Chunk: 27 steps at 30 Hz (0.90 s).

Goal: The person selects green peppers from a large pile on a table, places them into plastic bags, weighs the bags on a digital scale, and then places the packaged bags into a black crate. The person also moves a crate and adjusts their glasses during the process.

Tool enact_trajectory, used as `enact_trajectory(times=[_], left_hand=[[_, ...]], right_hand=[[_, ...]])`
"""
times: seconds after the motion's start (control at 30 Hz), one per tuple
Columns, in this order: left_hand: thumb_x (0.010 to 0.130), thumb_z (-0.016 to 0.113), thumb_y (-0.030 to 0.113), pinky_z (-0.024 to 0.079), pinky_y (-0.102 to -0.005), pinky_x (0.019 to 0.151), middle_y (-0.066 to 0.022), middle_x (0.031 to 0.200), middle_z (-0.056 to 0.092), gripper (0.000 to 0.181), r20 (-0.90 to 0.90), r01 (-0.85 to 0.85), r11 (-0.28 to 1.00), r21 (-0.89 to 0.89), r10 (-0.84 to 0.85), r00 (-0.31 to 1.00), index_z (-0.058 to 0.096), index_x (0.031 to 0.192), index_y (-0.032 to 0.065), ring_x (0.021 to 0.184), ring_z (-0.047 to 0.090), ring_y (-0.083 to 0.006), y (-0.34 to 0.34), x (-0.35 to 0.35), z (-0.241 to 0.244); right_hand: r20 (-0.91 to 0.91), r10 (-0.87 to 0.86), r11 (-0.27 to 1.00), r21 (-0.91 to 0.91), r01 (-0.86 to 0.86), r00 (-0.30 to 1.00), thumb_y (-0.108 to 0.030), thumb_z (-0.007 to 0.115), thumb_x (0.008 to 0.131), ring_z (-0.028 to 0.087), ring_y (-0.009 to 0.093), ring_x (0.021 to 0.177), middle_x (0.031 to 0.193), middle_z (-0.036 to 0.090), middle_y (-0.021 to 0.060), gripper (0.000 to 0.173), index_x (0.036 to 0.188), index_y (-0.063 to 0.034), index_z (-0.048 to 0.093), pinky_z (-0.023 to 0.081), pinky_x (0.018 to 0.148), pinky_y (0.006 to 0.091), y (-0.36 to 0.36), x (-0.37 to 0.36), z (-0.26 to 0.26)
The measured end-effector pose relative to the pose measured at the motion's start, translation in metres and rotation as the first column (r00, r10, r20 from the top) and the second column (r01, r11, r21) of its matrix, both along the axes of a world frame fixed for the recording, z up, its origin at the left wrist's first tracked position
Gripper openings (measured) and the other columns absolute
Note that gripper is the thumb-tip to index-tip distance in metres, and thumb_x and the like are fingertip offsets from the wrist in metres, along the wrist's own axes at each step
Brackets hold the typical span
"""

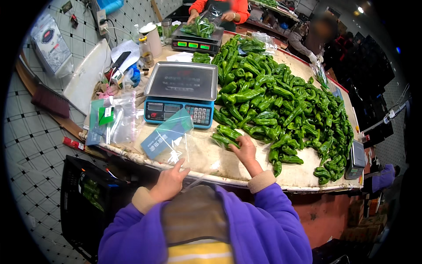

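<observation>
A large heap of green peppers [273, 99] covers the right half of the table [263, 175]. My right hand [245, 151] is at the heap's near left edge, fingers curled and apart beside a few peppers [227, 135]; whether it touches them is unclear. My left hand [171, 180] rests at the table's front edge, by the lower end of a clear plastic bag with a blue and green print [169, 137]; its fingers are spread and hold nothing visible. Beyond the bag stands a blue digital scale [179, 95] with a bare metal pan.
More printed bags [113, 118] lie left. A second scale [197, 39] carries bagged peppers, handled by a person in orange sleeves. Another person with gloves [316, 57] holds a bag across the table. A small scale [356, 160] sits right; a black crate [89, 198] stands below left.
</observation>
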<state>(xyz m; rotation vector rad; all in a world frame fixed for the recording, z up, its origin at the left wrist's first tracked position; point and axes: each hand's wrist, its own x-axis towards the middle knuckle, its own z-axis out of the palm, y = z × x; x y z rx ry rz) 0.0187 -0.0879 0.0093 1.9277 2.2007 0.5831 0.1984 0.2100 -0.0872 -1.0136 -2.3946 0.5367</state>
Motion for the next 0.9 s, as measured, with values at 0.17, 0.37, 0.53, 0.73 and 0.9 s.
enact_trajectory(times=[0.17, 0.37, 0.53, 0.73, 0.9], left_hand=[[0.078, 0.057, -0.005, 0.057, -0.0438, 0.071, -0.0205, 0.13, 0.06, 0.047, -0.038, -0.026, 0.994, -0.108, 0.022, 0.999, 0.06, 0.125, -0.0015, 0.083, 0.07, -0.0363, 0.012, 0.001, 0.003], [0.078, 0.06, -0.003, 0.056, -0.0429, 0.077, -0.0202, 0.125, 0.063, 0.049, -0.061, -0.123, 0.992, 0.018, 0.124, 0.99, 0.057, 0.127, -0.0049, 0.091, 0.068, -0.0358, 0.015, 0.004, -0.001], [0.074, 0.059, -0.005, 0.054, -0.0425, 0.078, -0.021, 0.127, 0.061, 0.056, -0.133, -0.069, 0.992, 0.11, 0.084, 0.988, 0.056, 0.129, -0.0043, 0.089, 0.064, -0.0354, 0.025, 0.002, -0.007], [0.07, 0.059, -0.007, 0.054, -0.0432, 0.074, -0.0223, 0.128, 0.058, 0.054, -0.127, -0.063, 0.996, 0.061, 0.07, 0.989, 0.061, 0.123, -0.0009, 0.086, 0.064, -0.0348, 0.028, 0.008, -0.028], [0.071, 0.06, -0.004, 0.055, -0.0438, 0.068, -0.0256, 0.128, 0.056, 0.046, -0.164, -0.061, 0.998, 0.007, 0.061, 0.985, 0.064, 0.116, -0.0005, 0.081, 0.065, -0.0346, 0.029, 0.012, -0.025]], right_hand=[[-0.139, -0.072, 0.997, -0.038, 0.067, 0.988, -0.017, 0.078, 0.08, 0.066, 0.031, 0.077, 0.086, 0.062, 0.0099, 0.016, 0.086, -0.0083, 0.066, 0.052, 0.066, 0.0414, -0.005, -0.024, -0.035], [-0.171, 0.213, 0.928, -0.273, -0.254, 0.962, -0.009, 0.068, 0.083, 0.066, 0.038, 0.069, 0.075, 0.066, 0.0197, 0.008, 0.081, -0.0024, 0.064, 0.051, 0.062, 0.043, -0.046, 0.028, -0.003], [0.577, 0.587, 0.76, -0.635, -0.139, 0.568, -0.023, 0.065, 0.085, 0.07, 0.038, 0.082, 0.085, 0.071, 0.0204, 0.017, 0.091, -0.0088, 0.074, 0.056, 0.072, 0.0444, -0.078, 0.197, -0.013], [0.815, 0.496, 0.852, -0.523, 0.01, 0.3, -0.031, 0.078, 0.077, 0.071, 0.035, 0.095, 0.098, 0.074, 0.0156, 0.029, 0.098, -0.0112, 0.075, 0.056, 0.078, 0.0461, -0.067, 0.206, 0.029], [0.194, 0.221, 0.962, 0.117, -0.247, 0.956, -0.028, 0.08, 0.078, 0.062, 0.036, 0.099, 0.107, 0.062, 0.0136, 0.044, 0.113, -0.0074, 0.063, 0.052, 0.079, 0.0438, -0.013, 0.058, 0.039]])
